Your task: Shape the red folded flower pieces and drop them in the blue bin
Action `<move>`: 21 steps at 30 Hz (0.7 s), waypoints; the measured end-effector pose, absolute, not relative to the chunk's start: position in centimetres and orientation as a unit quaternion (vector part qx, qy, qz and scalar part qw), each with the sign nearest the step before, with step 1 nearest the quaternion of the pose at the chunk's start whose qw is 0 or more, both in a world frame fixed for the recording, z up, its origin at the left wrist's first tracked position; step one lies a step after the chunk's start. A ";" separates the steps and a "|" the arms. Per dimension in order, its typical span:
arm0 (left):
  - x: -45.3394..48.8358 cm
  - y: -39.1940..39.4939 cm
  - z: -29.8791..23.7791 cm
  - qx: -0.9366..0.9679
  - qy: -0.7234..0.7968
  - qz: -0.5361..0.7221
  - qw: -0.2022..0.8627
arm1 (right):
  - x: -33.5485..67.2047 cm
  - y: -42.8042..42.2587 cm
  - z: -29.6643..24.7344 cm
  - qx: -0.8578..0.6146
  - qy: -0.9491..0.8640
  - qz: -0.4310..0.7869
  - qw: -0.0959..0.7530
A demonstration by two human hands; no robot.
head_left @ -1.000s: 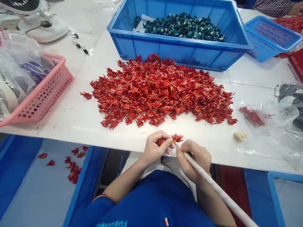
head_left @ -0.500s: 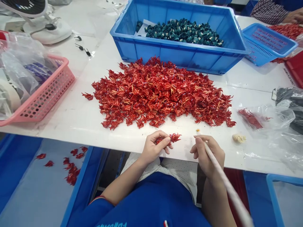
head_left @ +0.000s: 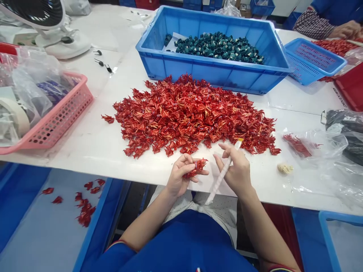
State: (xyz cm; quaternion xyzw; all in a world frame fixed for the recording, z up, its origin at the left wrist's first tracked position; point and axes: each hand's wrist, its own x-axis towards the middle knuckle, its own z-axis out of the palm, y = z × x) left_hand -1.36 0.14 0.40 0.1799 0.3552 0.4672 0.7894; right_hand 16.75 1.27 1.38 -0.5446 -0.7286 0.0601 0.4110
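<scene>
I've got just the one head-worn cam, facing forward and down from close above the left hand (head_left: 179, 175) and right hand (head_left: 234, 170), framing the white worktable (head_left: 85, 155) out to the blue crate (head_left: 215, 75).

From my remote station I can read no words; the printed marks (head_left: 339, 97) beside the red tray (head_left: 353, 88) stay too blurred.

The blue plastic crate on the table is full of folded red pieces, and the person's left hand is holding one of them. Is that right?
Not quite. The head view shows the blue plastic crate holding dark teal pieces, not red ones. The folded red pieces lie heaped on the table in front of it. The left hand does hold one folded red piece.
</scene>
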 end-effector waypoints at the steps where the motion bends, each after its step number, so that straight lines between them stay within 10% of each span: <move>1: -1.4 0.2 0.5 0.177 0.351 0.467 0.792 | 16.7 1.9 1.6 -0.533 -0.738 0.040 0.411; 9: -1.4 0.4 0.7 0.177 0.318 0.485 0.795 | 16.5 6.7 0.7 -0.550 -0.768 -0.022 0.327; 21: -0.3 -0.3 0.1 0.297 0.373 0.487 0.732 | 15.1 -0.1 2.7 -0.493 -0.481 0.403 0.603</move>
